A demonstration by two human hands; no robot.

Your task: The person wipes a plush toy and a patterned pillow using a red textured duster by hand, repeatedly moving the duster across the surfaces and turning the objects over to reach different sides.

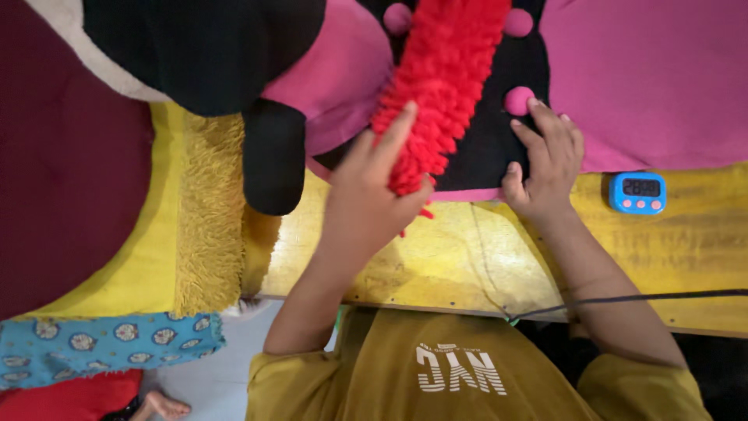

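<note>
The black fabric panel (487, 148) with pink pompoms lies at the far part of the yellow wooden table (467, 257), its near hem short of the table's near edge, leaving bare wood toward the small blue digital timer (637, 192) at right. The shaggy red fringe strip (444, 78) and the panel run out of view at the far edge. The left hand (374, 195) pinches the strip's near end, while the right hand (545, 164) rests spread and flat on the panel beside a pompom, holding nothing.

Shaggy strip (440, 86) on cloth piece (487, 148) on table (467, 257); left hand (374, 195) grips strip's near end; right hand (545, 164) presses cloth right of strip; timer (637, 192) further right.
</note>
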